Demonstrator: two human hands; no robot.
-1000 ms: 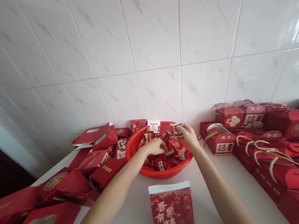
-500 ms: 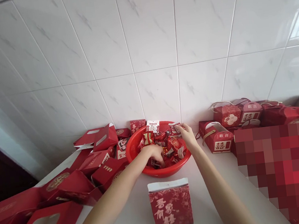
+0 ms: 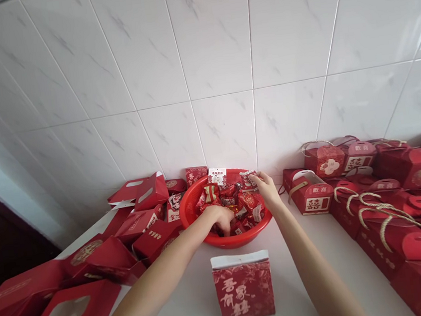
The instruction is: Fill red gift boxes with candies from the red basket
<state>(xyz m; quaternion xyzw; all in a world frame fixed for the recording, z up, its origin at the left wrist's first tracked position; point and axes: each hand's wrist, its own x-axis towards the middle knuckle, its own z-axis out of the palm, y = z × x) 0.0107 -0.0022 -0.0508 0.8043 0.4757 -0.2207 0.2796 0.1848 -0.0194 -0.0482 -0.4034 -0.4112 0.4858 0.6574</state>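
Observation:
A red plastic basket (image 3: 187,216) with a perforated side holds several red-wrapped sweets (image 3: 249,200). My left hand (image 3: 224,219) reaches down among them, its fingers curled and their tips hidden, so what they grip does not show. At the right rim, my right hand (image 3: 267,191) pinches a small red packet (image 3: 249,179) with a white patterned top edge. A red and white printed card (image 3: 217,176) leans at the basket's back rim. In front of the basket stands an upright red gift box (image 3: 243,288) with white lettering and a pale top edge.
Several red boxes (image 3: 92,257) lie heaped along the left of the white table (image 3: 189,302). To the right stand several red gift boxes with rope handles (image 3: 383,209) and an open one (image 3: 311,192) with a strap. A tiled wall (image 3: 225,126) rises behind.
My left hand has shifted slightly within the sweets, its fingers now lower. My right hand stays at the rim with the packet. The view has turned slightly.

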